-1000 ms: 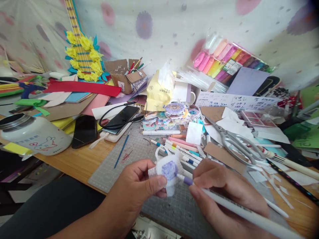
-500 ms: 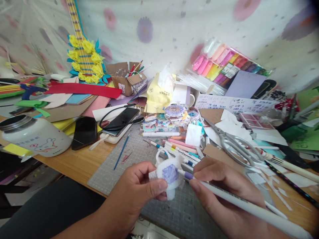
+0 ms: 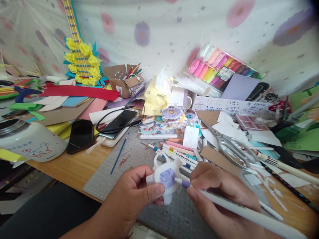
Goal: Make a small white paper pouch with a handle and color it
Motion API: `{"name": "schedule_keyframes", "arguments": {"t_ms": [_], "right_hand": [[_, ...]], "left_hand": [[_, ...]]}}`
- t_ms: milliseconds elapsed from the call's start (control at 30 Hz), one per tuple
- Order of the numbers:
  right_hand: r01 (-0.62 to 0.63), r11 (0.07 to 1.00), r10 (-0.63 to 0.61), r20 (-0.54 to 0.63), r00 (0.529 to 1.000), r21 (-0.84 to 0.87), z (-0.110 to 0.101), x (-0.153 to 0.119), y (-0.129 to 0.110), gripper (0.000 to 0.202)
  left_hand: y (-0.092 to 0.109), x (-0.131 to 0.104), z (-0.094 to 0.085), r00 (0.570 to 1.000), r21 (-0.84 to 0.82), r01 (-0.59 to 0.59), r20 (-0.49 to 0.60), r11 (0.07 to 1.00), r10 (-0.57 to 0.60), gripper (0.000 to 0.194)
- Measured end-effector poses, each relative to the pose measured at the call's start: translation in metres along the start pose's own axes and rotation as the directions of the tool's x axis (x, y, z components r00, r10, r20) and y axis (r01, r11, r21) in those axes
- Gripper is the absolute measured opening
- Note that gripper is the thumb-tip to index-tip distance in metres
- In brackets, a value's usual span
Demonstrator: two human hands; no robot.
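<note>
Between thumb and fingers, my left hand (image 3: 139, 189) pinches a small white paper cutout (image 3: 167, 177) with a loop at its top and a purple-coloured patch in its middle. The edge under my fingers is hidden. My right hand (image 3: 219, 192) is closed around a white marker (image 3: 236, 210) with a purple band near its nib. The nib points left and meets, or nearly meets, the right side of the purple patch; I cannot tell which. Below both hands lies a grey cutting mat (image 3: 112, 182).
Several markers (image 3: 179, 154) lie just behind the cutout, before a pile of coloured cutouts (image 3: 166, 121). Large scissors (image 3: 229, 146) and paper scraps lie to the right. A thin blue brush (image 3: 119, 154), phones (image 3: 81, 136) and a white jar (image 3: 35, 142) are at the left.
The view has shifted slightly, so most things sit a little further left. The marker's nib appears slightly lower against the purple patch. Both hands keep their hold.
</note>
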State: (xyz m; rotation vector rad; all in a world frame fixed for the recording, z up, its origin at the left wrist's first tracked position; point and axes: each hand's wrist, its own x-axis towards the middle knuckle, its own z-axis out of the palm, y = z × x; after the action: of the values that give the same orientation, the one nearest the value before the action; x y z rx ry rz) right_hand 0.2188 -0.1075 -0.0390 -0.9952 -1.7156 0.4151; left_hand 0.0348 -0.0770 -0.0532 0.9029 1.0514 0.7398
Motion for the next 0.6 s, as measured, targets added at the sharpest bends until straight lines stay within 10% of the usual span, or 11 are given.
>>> {"name": "schedule_keyframes", "arguments": {"t_ms": [600], "right_hand": [[-0.012, 1.000, 0.012, 0.043, 0.999, -0.008, -0.0027, 0.0016, -0.0005, 0.016]], "left_hand": [[0.0005, 0.0003, -0.0001, 0.999, 0.027, 0.018, 0.033, 0.999, -0.019, 0.020]]}}
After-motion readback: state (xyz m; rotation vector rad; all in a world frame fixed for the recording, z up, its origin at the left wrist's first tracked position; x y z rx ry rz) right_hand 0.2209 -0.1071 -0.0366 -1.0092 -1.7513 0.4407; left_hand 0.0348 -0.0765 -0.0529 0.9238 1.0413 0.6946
